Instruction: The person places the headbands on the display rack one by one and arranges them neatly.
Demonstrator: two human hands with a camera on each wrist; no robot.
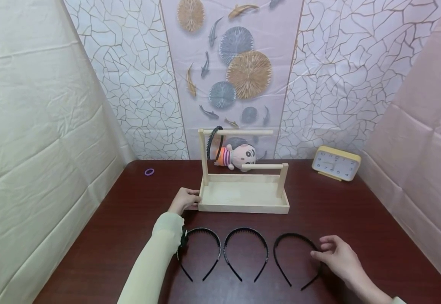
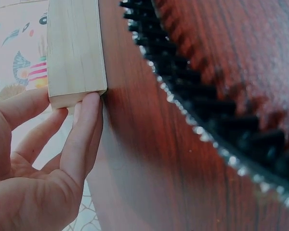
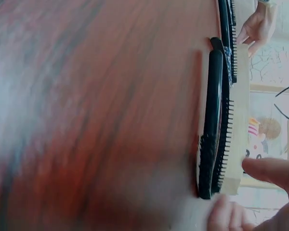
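My left hand (image 1: 184,199) is at the left end of a pale wooden rack (image 1: 243,208), a tray with two bars at different heights. In the left wrist view, its nearly straight fingers (image 2: 82,130) touch the end of the tray wall. My right hand (image 1: 338,257) hovers by the right side of a black headband (image 1: 294,234), thumb and fingers apart. The right wrist view has this toothed headband (image 3: 213,120) close to the fingertips. To its left lie a middle headband (image 1: 245,229) and a left headband (image 1: 204,229), partly behind my left sleeve.
Another dark headband (image 1: 209,145) hangs on the rack's upper bar. A plush doll (image 1: 243,156) lies behind the rack. A yellow-framed clock (image 1: 336,163) stands at the back right, and a purple ring (image 1: 149,172) lies at the back left. Cloth walls border the dark red table (image 1: 129,236).
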